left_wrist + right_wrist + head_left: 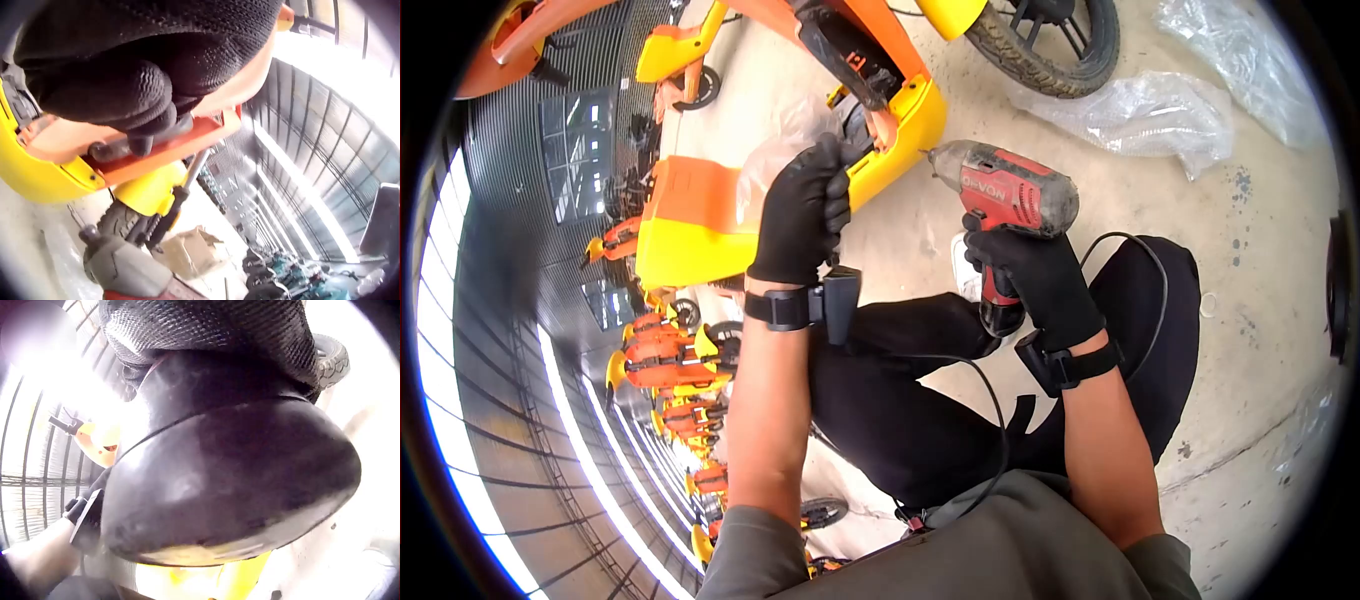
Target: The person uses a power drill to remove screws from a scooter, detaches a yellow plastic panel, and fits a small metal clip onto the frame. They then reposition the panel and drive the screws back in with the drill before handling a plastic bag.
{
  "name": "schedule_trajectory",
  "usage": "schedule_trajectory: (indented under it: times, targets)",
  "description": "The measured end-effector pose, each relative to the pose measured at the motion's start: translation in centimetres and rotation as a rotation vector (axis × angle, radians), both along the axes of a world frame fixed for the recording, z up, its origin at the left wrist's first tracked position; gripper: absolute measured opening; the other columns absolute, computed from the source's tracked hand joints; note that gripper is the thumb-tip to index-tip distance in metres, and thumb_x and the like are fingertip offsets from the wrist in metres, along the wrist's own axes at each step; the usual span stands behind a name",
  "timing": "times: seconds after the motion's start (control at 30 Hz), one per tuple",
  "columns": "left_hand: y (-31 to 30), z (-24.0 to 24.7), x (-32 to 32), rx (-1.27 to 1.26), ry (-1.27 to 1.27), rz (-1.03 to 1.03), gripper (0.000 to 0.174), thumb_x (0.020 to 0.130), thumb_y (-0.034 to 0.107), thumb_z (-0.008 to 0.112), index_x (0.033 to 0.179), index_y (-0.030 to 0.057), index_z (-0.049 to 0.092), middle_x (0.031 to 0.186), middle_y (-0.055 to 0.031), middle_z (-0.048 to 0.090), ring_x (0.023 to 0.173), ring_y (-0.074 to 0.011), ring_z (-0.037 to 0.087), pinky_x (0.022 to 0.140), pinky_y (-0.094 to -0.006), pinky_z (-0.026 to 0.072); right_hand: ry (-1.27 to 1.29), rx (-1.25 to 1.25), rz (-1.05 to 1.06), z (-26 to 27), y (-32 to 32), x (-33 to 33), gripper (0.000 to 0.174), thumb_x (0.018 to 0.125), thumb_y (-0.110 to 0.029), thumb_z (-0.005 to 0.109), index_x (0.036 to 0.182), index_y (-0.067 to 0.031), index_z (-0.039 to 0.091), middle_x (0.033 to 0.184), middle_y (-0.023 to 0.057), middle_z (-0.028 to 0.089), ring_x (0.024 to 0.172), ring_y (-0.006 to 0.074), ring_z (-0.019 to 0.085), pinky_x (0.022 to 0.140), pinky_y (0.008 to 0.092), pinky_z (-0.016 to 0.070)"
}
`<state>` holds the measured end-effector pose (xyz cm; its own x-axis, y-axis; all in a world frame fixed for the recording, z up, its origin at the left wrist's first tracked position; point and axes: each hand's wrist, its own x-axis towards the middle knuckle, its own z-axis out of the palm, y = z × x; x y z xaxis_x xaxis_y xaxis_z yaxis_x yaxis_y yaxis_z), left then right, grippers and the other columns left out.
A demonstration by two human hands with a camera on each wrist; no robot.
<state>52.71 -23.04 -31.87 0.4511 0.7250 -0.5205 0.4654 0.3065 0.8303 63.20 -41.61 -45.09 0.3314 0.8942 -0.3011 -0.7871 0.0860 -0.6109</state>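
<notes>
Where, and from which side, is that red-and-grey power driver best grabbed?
Probably by the handle of the power driver, coming from behind, opposite the nose: it looks slimmer than the bulky motor housing, and the right hand wraps it there.

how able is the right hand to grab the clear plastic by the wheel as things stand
Probably not: the right hand grips the power tool, though the way to the clear plastic looks free.

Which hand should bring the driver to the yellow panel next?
Right hand, I'd judge: it grips the driver, whose tip points toward the yellow panel. The left hand is curled round a dark bar by the panel.
</notes>
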Motion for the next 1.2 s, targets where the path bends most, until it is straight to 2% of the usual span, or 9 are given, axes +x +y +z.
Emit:
schedule_trajectory:
  times: [0.1,0.13,0.27,0.4,0.57,0.7,0.77,0.83,1.2]
  targets:
    - [0.5,-2.4,1.8,-0.068,-0.11,0.021,0.026,0.098,0.03,0.051,0.095,0.0053,0.061,0.061,0.0053,0.042,0.049,-0.004,0.037,0.044,-0.0174,0.0324,-0.024,-0.02,-0.051,0.3,0.3,0.8,0.037,0.078,-0.005,0.065,0.114,0.0008,0.058,0.096,0.0061,0.064,0.081,0.0145,0.062,0.073,0.0279,0.0503]
    - [0.4,-2.7,2.2,-0.06,-0.129,0.036,0.026,0.098,0.025,0.051,0.102,0.0012,0.061,0.071,0.0015,0.054,0.056,-0.006,0.045,0.05,-0.018,0.04,0.007,0.009,-0.042,0.0,0.4,1.0,0.037,0.078,-0.005,0.065,0.114,0.0009,0.058,0.097,0.0065,0.064,0.081,0.0147,0.062,0.074,0.0282,0.0503]
    - [3.8,-2.7,-0.2,-0.06,-0.335,0.026,0.029,0.097,0.014,0.048,0.116,-0.0064,0.057,0.094,-0.0069,0.064,0.073,-0.0098,0.055,0.065,-0.0201,0.0477,0.131,-0.027,-0.075,0.2,0.2,1.5,0.036,0.076,-0.007,0.068,0.11,-0.0007,0.06,0.093,0.0041,0.064,0.079,0.0121,0.061,0.072,0.0265,0.0501]
    - [5.5,-1.9,-1.8,-0.043,-0.346,0.131,0.026,0.096,0.011,0.049,0.114,-0.0057,0.057,0.09,-0.0063,0.063,0.072,-0.0096,0.056,0.063,-0.0192,0.0471,0.11,-0.065,-0.057,-0.5,0.3,1.6,0.038,0.078,-0.007,0.068,0.114,-0.0003,0.059,0.099,0.006,0.065,0.083,0.0132,0.063,0.074,0.0272,0.0505]
    - [5.5,-2.0,-1.0,-0.028,-0.356,0.04,0.019,0.094,0.011,0.054,0.105,-0.0024,0.062,0.084,-0.004,0.063,0.067,-0.0088,0.055,0.06,-0.0177,0.0459,0.041,-0.104,0.008,-0.8,1.3,1.4,0.036,0.079,-0.007,0.064,0.113,0.0013,0.058,0.097,0.0077,0.064,0.08,0.0162,0.062,0.074,0.0297,0.0497]
    - [4.3,-2.1,-0.1,0.137,-0.166,0.144,0.021,0.095,0.01,0.052,0.108,-0.003,0.062,0.081,-0.0018,0.06,0.066,-0.0082,0.051,0.06,-0.0184,0.0427,0.057,-0.092,0.039,-0.7,1.7,1.3,0.037,0.079,-0.007,0.066,0.114,0.0027,0.059,0.1,0.0079,0.066,0.085,0.0161,0.063,0.078,0.0292,0.0505]
    - [4.4,-2.4,-0.4,0.123,-0.16,0.134,0.021,0.096,0.012,0.052,0.108,-0.0018,0.063,0.081,-0.0013,0.06,0.068,-0.0075,0.053,0.061,-0.0179,0.0431,0.097,-0.074,0.029,-0.5,1.8,1.4,0.037,0.079,-0.005,0.065,0.115,0.0026,0.058,0.101,0.0087,0.065,0.086,0.0167,0.064,0.078,0.0296,0.0509]
    - [4.2,-2.4,-0.5,0.114,-0.068,-0.067,0.021,0.096,0.015,0.052,0.105,-0.0007,0.063,0.081,-0.0014,0.06,0.067,-0.0069,0.054,0.058,-0.0173,0.0433,0.14,-0.059,0.014,-0.2,1.7,1.6,0.038,0.079,-0.004,0.064,0.116,0.0025,0.058,0.101,0.0095,0.065,0.087,0.0173,0.064,0.078,0.03,0.0513]
    - [3.1,-2.8,0.4,0.056,-0.026,-0.096,0.021,0.098,0.02,0.05,0.097,0.0029,0.062,0.072,-0.0001,0.057,0.055,-0.0064,0.048,0.049,-0.0176,0.0391,0.245,0.12,0.099,2.3,0.9,2.1,0.045,0.076,-0.005,0.064,0.119,0.0036,0.056,0.098,0.0124,0.065,0.08,0.0193,0.064,0.071,0.0302,0.0525]
